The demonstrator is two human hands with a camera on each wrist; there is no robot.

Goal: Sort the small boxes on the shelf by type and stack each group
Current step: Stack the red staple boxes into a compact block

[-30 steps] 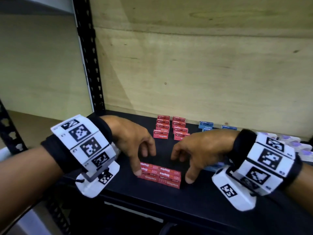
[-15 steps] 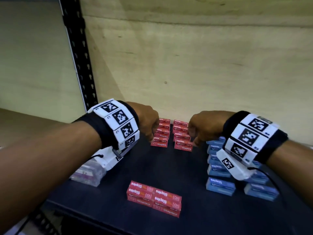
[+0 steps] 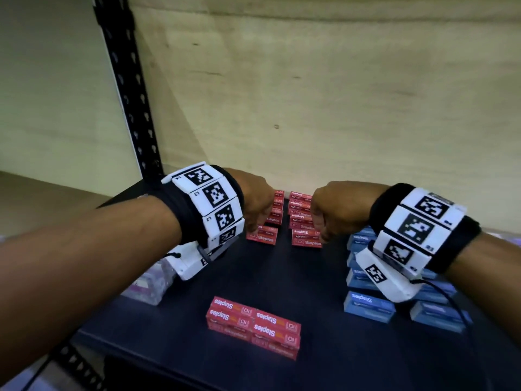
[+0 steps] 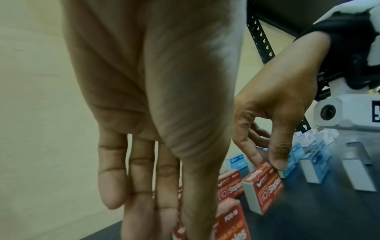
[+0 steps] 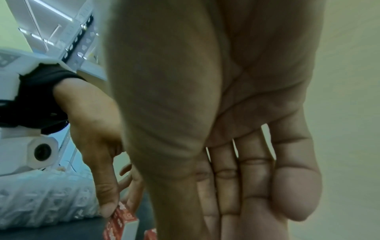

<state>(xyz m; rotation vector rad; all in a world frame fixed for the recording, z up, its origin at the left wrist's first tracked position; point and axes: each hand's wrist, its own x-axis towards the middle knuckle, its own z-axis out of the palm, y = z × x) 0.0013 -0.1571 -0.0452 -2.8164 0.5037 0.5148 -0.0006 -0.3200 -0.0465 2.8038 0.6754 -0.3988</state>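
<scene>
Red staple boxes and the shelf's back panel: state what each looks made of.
Red staple boxes: likely thin printed cardboard, slightly glossy; sharp folded edges, plain grey end flaps in the left wrist view. Back panel: apparently unfinished plywood, matte; pale grain and a small knot.

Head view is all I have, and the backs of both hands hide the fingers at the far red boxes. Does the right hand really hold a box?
Observer: Yes. In the left wrist view the right hand pinches one red Staples box at its end, between the thumb and the fingers.
Operator: Thank you. And the left hand, does it only touch the row?
Observer: No. The right wrist view shows the left hand pinching a second red box between its thumb and fingers.
</scene>
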